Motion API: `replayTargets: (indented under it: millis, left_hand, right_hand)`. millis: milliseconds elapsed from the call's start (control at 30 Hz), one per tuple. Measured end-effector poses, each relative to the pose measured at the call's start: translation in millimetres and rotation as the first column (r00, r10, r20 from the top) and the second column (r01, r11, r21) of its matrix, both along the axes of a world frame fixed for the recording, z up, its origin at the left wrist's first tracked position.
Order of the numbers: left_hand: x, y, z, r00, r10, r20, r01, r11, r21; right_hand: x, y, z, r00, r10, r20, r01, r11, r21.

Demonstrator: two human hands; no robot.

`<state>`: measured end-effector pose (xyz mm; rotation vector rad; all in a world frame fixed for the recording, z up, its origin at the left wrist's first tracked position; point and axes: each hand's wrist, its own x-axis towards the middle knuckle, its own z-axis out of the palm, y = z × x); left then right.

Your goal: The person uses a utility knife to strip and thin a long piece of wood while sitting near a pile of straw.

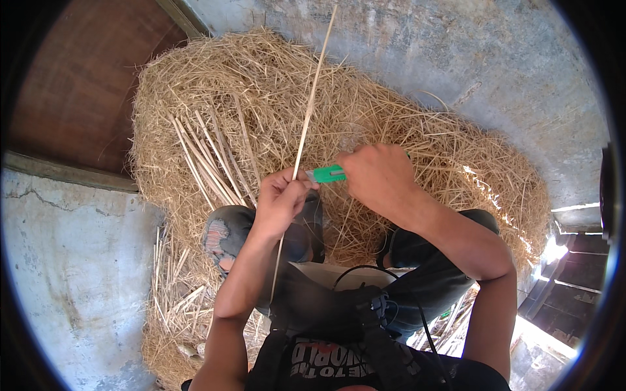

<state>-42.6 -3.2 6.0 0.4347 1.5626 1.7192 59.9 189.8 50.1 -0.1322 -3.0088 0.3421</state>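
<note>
My left hand (282, 199) is closed round a long, thin pale strip (309, 111), which looks like split bamboo or cane. The strip rises through my fingers toward the wall, and its lower end hangs down between my legs. In my right hand (380, 177) is a green utility knife (327, 173), its handle gripped in a fist. The knife's blade points left and meets the strip, or nearly so, right beside my left fingers. Exactly where the edge touches is too small to make out.
A large heap of dry straw (261, 72) fills the space before me. Several loose pale strips (203, 156) lie on it at the left, near my knee. More sticks (168, 260) lie lower left. Behind stands a grey-blue wall (482, 58), with a brown panel (91, 85) at upper left.
</note>
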Motion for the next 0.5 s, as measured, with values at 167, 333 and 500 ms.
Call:
replayTargets:
  millis: [167, 333, 500]
  left_hand:
    - [1.1, 0.0, 4.6, 0.999, 0.021, 0.05, -0.022, 1.0, 0.018]
    - [4.6, 4.1, 2.8, 0.998, 0.039, -0.044, -0.04, 0.999, -0.018]
    - [4.0, 4.8, -0.6, 0.998, 0.039, -0.059, -0.039, 0.999, -0.005]
  right_hand:
    - [0.2, -2.0, 1.8, 1.0, 0.013, 0.013, -0.014, 1.0, 0.007]
    - [1.4, -2.2, 3.0, 0.998, 0.034, 0.05, -0.035, 0.999, 0.022]
    - [0.3, 1.4, 1.0, 1.0, -0.004, 0.028, 0.004, 1.0, 0.008]
